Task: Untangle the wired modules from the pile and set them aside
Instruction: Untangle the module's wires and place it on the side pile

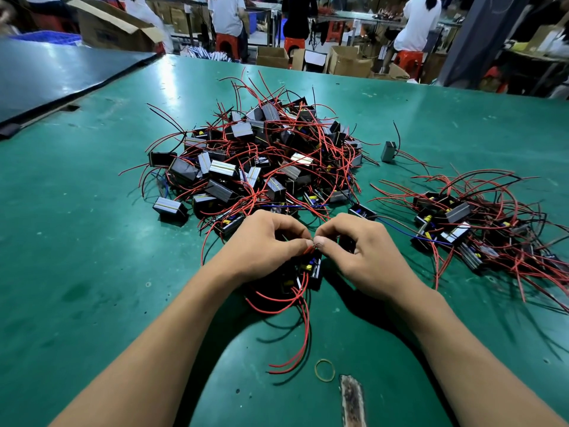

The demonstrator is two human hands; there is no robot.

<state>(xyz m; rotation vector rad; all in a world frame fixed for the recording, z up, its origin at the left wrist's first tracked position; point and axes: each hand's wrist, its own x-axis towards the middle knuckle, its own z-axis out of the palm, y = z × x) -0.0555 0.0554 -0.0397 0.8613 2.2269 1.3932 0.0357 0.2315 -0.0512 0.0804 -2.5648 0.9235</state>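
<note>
A big tangled pile of black wired modules point(261, 161) with red, black and blue leads lies mid-table. Close to me, my left hand point(261, 248) and my right hand point(357, 254) meet fingertip to fingertip over a small cluster of modules point(309, 269). Both hands pinch thin wire ends between thumb and forefinger just above that cluster. Red leads point(295, 334) trail from it toward me. A smaller heap of separated modules point(468, 229) lies to the right. One single module point(388, 151) sits alone behind that heap.
The green table mat point(92, 272) has a yellow rubber band point(324, 370) and a worn patch point(352, 402) near its front edge. A dark panel point(46, 75) lies at the far left. Cardboard boxes and seated people are beyond the table's far edge.
</note>
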